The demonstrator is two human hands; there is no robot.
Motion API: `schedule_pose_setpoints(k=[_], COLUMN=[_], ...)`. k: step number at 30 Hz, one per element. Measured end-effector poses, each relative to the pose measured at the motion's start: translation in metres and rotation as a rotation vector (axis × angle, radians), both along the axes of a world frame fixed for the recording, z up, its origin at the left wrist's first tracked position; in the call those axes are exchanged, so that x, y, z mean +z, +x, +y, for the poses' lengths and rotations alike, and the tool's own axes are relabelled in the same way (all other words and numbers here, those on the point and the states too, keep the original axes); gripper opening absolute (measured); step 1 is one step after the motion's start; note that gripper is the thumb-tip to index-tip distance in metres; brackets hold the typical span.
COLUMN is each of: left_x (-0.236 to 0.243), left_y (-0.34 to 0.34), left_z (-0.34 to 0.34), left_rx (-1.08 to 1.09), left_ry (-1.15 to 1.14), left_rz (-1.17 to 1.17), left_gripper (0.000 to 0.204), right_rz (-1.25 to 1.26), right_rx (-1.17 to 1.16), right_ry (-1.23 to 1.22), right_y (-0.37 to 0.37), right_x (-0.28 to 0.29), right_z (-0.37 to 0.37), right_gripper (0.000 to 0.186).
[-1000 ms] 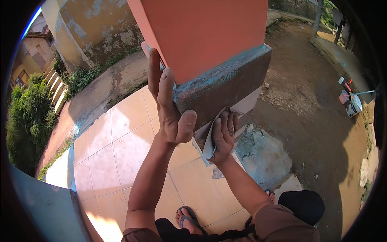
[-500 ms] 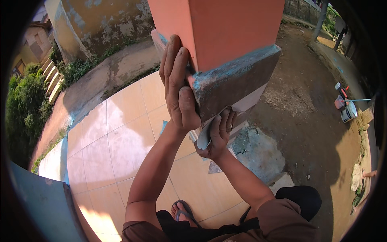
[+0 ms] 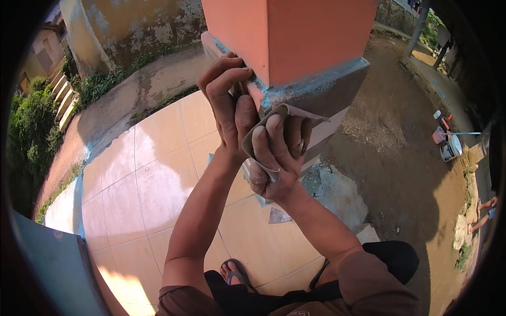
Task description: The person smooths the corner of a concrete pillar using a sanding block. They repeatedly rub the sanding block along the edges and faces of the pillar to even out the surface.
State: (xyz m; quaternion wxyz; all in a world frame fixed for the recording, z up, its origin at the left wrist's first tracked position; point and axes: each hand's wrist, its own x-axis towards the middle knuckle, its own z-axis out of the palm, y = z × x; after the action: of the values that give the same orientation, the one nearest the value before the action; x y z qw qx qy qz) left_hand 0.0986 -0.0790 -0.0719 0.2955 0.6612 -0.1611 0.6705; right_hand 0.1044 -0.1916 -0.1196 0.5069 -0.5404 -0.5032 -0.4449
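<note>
Tan tiles (image 3: 163, 195) cover the floor, with bright sun on one part and shade on the rest. Past them are brown dirt (image 3: 406, 195), a green bush (image 3: 31, 126), a wall (image 3: 132, 31) with peeling paint, and a white bucket (image 3: 451, 150) far off to the right. An orange pillar (image 3: 321, 42) stands right in front, with a ledge (image 3: 342, 87) around it. The pillar's orange sides look smooth and done. The ledge seems only part done: its top edge has patchy blue bits left on it, and its dark front looks dull. The right hand (image 3: 282, 152) has its grip closed on a bent grey sheet (image 3: 305, 113), up by the ledge's near corner. The hand hides that spot, so I can't tell if the sheet touches the ledge. The left hand (image 3: 229, 105) holds nothing; its bent fingers lie on the ledge, just left of the corner. A flat grey piece (image 3: 278, 215) lies on the tiles below the hands, near a foot in a dark sandal (image 3: 240, 271).
</note>
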Motion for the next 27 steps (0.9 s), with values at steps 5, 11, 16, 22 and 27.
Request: schedule_pose_setpoints(k=[5,11,16,22,27], left_x=[0.004,0.004,0.007,0.008,0.007], left_y=[-0.002,0.004,-0.006,-0.005,-0.006], left_z=[0.000,0.003,0.011,0.016,0.015], left_rx=[0.016,0.034,0.096,0.149,0.125], left_ry=[0.010,0.023,0.084,0.107,0.093], left_rz=[-0.025,-0.070,-0.031,-0.004,0.001], left_gripper=[0.026,0.023,0.022,0.023,0.025], right_rz=[-0.063,-0.052,-0.056,0.018,-0.105], right_rx=[-0.065,-0.145,-0.126,-0.199,-0.224], right_ry=[-0.020,0.005,-0.005,-0.046,-0.051], right_y=[0.006,0.003,0.006,-0.011,0.001], right_x=[-0.006,-0.004,-0.008,0.002,-0.010], right_z=[-0.004,-0.004,-0.001,-0.003,-0.004], right_gripper=[0.039,0.042,0.044,0.045,0.050])
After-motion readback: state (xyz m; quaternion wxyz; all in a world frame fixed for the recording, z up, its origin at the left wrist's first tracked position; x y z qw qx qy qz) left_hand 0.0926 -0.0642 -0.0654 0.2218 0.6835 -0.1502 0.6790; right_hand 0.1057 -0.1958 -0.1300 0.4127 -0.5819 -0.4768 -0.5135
